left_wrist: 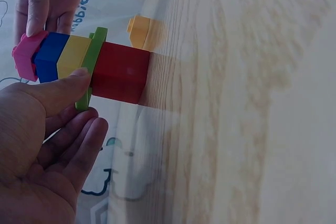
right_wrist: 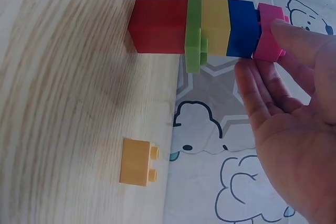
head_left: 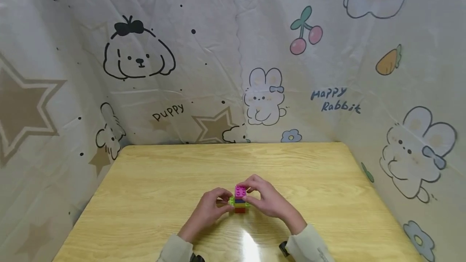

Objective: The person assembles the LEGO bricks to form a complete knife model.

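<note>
A tower of toy building bricks stands on the table: a red brick (left_wrist: 122, 72) at the bottom, then a long thin green brick (right_wrist: 193, 35), a yellow brick (right_wrist: 216, 27), a blue brick (right_wrist: 243, 29) and a pink brick (head_left: 240, 191) on top. My left hand (head_left: 211, 206) pinches one end of the green brick, which juts out past the tower on both sides. The pink brick is held by my right hand (head_left: 268, 199) between thumb and fingers. It sits slightly tilted over the blue brick, with a narrow gap showing in the right wrist view.
A loose orange-yellow brick (right_wrist: 136, 162) lies on the wooden table (head_left: 153, 173) beyond the tower; my right hand hides it in the head view. A printed curtain (head_left: 204, 60) hangs along the table's back and sides.
</note>
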A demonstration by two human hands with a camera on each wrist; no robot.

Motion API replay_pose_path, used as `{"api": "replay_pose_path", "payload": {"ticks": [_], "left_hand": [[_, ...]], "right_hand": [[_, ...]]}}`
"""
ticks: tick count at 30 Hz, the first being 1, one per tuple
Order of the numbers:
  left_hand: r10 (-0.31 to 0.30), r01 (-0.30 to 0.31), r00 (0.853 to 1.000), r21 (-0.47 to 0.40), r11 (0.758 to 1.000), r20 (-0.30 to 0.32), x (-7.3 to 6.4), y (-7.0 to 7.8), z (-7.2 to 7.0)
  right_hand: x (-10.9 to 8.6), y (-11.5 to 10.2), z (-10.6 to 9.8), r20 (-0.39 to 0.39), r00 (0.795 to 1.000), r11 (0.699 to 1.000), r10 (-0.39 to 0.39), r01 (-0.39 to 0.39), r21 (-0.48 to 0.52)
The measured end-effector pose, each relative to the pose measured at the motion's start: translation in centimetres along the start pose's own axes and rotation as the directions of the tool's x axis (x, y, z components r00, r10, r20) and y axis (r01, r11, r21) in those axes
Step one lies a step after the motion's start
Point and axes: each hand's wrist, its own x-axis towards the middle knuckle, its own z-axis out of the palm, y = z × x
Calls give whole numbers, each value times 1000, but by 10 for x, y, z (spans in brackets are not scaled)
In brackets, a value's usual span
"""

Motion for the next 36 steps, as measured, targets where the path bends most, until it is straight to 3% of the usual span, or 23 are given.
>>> {"api": "replay_pose_path", "payload": {"ticks": [10, 36], "left_hand": [[-11, 11, 1000, -3, 1000, 3, 3, 3, -1], [-35, 35, 999, -61, 998, -1, 1, -2, 1]], "right_hand": [[0, -4, -2, -6, 1000, 999, 14, -14, -51], [1, 6, 5, -2, 1000, 1000, 7, -7, -23]]}}
